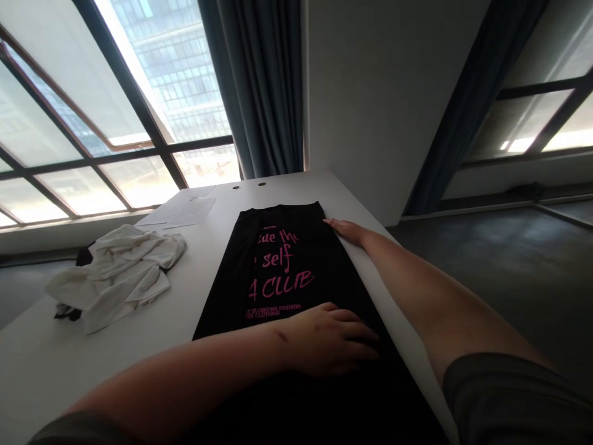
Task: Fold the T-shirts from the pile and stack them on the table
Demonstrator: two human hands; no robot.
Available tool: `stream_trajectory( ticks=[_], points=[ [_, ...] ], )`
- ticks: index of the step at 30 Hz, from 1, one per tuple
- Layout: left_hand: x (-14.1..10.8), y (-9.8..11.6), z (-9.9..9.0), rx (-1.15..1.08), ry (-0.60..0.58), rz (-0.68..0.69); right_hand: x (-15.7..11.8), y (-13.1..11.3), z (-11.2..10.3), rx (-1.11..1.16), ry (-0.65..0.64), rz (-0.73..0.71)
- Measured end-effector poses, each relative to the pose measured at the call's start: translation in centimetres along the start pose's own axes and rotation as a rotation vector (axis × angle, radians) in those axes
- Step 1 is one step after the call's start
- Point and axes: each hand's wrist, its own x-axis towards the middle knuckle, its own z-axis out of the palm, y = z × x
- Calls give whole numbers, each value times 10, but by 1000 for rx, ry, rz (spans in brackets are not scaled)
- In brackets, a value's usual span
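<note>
A black garment [296, 259] with pink lettering, likely a T-shirt, lies in a long flat strip on the white table. The lettering is cut off at its left side, where the cloth is folded over. My left hand [336, 340] rests palm down across the near part of the cloth, fingers spread. Farther away, my right hand [345, 230] reaches to the far right corner of the garment, its fingers stretched out and touching the edge. The near end of the cloth runs out of view beneath my left forearm.
A crumpled white cloth [125, 266] with some dark fabric lies at the table's left. Beyond it are sheets of paper [188, 210]. Two round cable holes [262, 184] sit near the far edge. Behind the table [213, 247] hang a blue curtain [264, 93] and windows.
</note>
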Motion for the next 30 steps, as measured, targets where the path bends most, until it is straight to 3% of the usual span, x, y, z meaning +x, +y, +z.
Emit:
stream_trajectory(
  ticks=[5, 8, 11, 16, 21, 25, 30],
  points=[
    [59, -10, 2, 52, -78, 123, 0, -5, -3, 210, 40, -28],
    [71, -9, -1, 45, -117, 187, 6, -3, -3, 249, 80, -50],
    [68, -8, -8, 64, -100, 218, 11, 1, 0, 263, 98, -91],
    [36, -3, -22, 96, 43, 170, 17, -10, 8, 313, 139, -106],
    [-15, 5, -35, 95, 116, 63, 35, -59, 26, 317, 143, -139],
    [-62, 16, -43, 133, 132, -2, 63, -116, 55, 232, 117, -214],
    [-119, 25, -34, 39, 53, -157, 86, -163, 109, -119, -85, -232]
  ],
)
